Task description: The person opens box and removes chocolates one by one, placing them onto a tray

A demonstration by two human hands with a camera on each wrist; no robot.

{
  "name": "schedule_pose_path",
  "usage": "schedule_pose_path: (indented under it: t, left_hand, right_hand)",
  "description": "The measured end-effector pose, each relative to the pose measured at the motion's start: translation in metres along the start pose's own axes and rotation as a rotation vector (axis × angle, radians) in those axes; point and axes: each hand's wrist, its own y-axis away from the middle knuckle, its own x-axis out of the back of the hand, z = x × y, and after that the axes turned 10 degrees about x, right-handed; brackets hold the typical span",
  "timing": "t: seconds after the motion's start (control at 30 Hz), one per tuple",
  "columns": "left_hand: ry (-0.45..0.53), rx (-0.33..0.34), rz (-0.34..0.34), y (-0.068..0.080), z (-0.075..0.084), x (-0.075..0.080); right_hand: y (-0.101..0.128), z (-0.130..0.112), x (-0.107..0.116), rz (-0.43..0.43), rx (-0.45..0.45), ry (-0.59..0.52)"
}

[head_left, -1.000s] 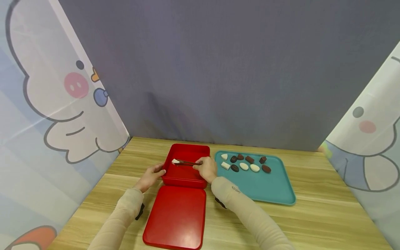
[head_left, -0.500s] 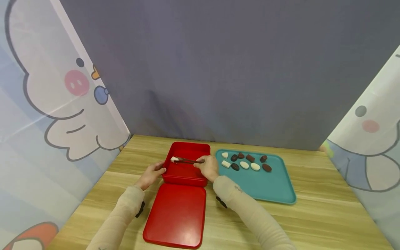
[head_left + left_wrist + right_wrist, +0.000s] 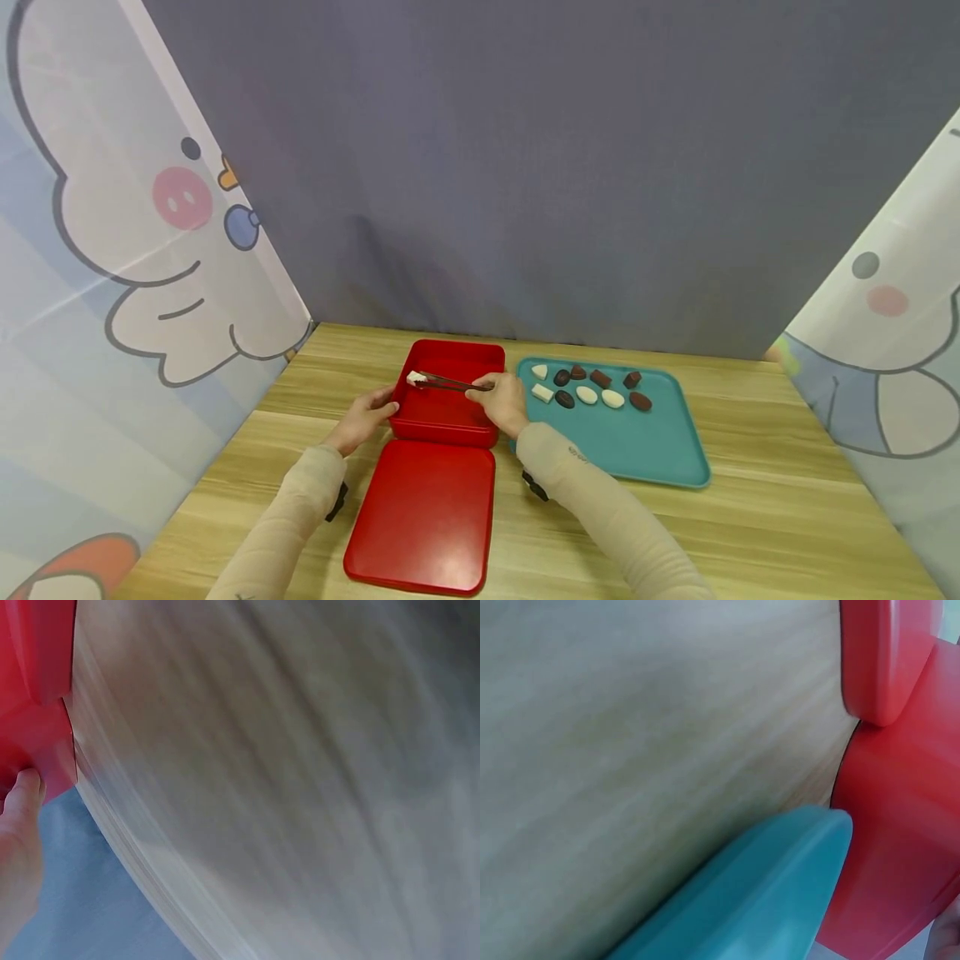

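My right hand holds a pair of slim, dark tongs over the open red box. Between the tongs' tips is a small white chocolate, near the box's left wall; whether it touches the box I cannot tell. My left hand rests against the outside of that left wall. In the left wrist view, its extended thumb presses on the red wall. Only a bit of the right hand shows at the edge of the right wrist view, where the tongs are out of sight.
The red lid lies flat in front of the box. To the right stands a teal tray bearing several white and brown chocolates toward its back. A grey curtain hangs behind the wooden table.
The tongs have shifted slightly left and toward the back, with the white chocolate in their tips, and tilt more now. My left hand stays against the box.
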Motion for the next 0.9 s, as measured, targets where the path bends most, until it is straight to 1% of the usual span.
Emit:
schedule_pose_path:
  t: [0.17,0.33,0.53,0.67,0.77,0.8,0.9]
  left_hand:
    - [0.001,-0.011,0.003,0.001,0.000,0.000]
    - [-0.001,-0.016,-0.004,0.001,0.002,0.000]
    - [0.006,-0.004,0.003,0.000,0.003,0.000]
    - [0.007,-0.012,0.003,0.002,0.003,0.000]
    - [-0.010,-0.048,0.004,0.005,0.004,0.000]
    - [-0.014,-0.074,0.006,0.006,0.004,0.000]
    - [-0.023,-0.109,0.008,0.007,0.004,-0.001]
  right_hand:
    - [0.003,-0.002,0.003,-0.014,0.000,-0.027]
    - [0.007,-0.003,0.008,-0.023,0.024,-0.044]
    - [0.009,-0.005,0.018,-0.024,0.048,-0.087]
    - [0.012,-0.005,0.027,-0.024,0.039,-0.100]
    - [0.014,-0.004,0.034,-0.019,0.027,-0.106]
    - [0.015,-0.004,0.037,-0.018,0.021,-0.108]
    - [0.017,-0.003,0.044,-0.020,0.017,-0.112]
